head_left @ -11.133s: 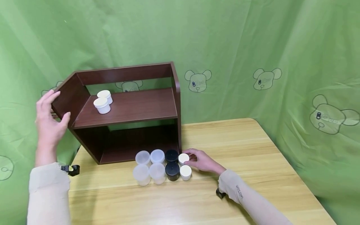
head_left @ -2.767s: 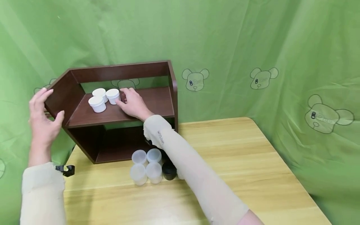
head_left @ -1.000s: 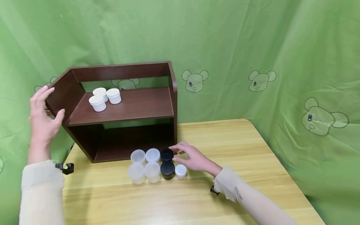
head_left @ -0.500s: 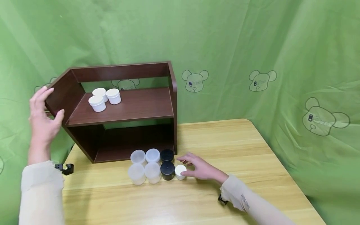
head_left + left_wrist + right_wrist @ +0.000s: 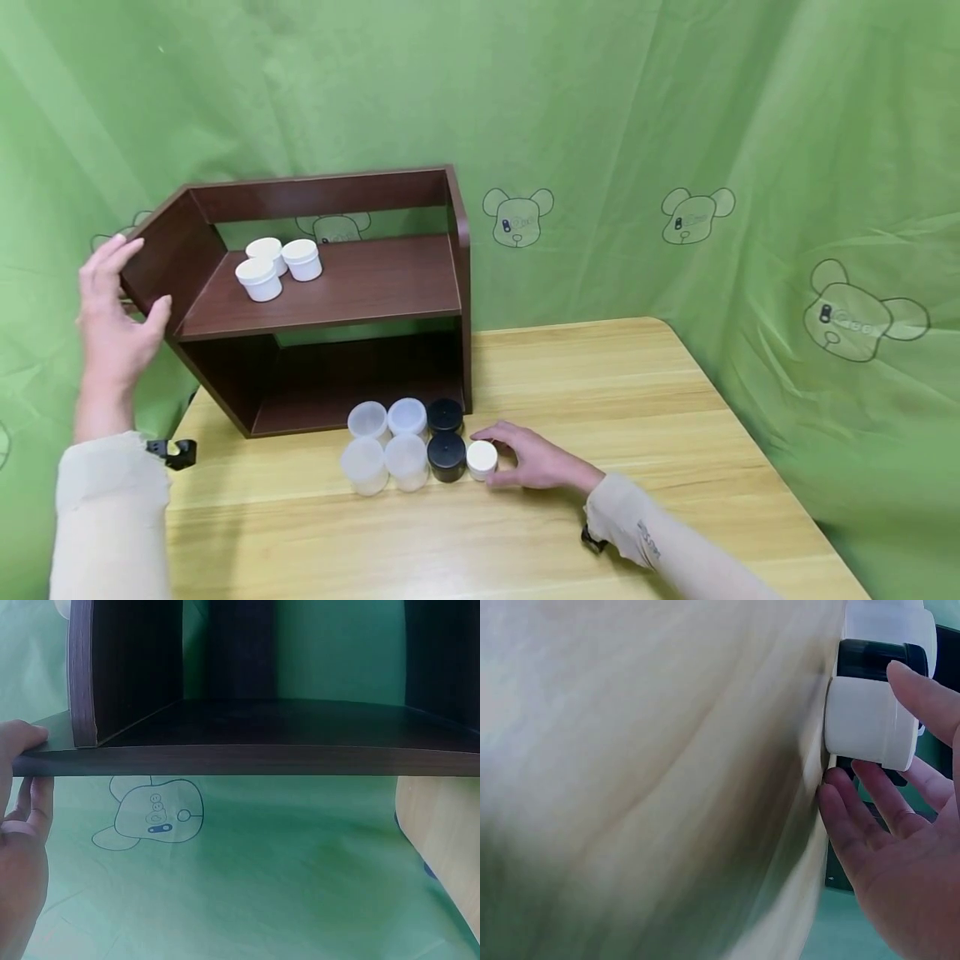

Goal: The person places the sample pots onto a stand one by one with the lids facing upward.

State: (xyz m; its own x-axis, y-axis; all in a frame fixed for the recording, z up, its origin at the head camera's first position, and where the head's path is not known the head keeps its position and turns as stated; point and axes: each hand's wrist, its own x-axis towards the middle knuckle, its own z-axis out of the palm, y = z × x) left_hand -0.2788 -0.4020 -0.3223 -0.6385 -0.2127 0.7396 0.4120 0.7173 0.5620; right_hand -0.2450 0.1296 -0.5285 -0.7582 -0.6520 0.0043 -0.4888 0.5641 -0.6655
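Note:
My left hand [image 5: 116, 337] holds the left side panel of a dark brown two-tier shelf [image 5: 360, 279], thumb on one face and fingers on the other, as the left wrist view [image 5: 22, 840] also shows. On the table, my right hand [image 5: 536, 458] is spread around a small white lidded jar [image 5: 482, 461]. Its thumb is by the jar's near side, and its fingers reach behind, with a gap at the fingertips. In the right wrist view that white jar [image 5: 866, 720] stands beside a black lid. Three similar white jars [image 5: 259, 279] stand together on the upper tier, at the left.
Left of the single white jar stand two black-lidded jars [image 5: 447, 457] and several translucent tubs [image 5: 365, 467], in two rows before the shelf. The wooden table [image 5: 600, 383] extends right. A green curtain [image 5: 585, 100] with bear drawings hangs behind.
A third white jar has joined the upper tier, and one fewer stands on the table. My right hand has come back from the shelf and down around the remaining white jar. The left hand keeps its hold.

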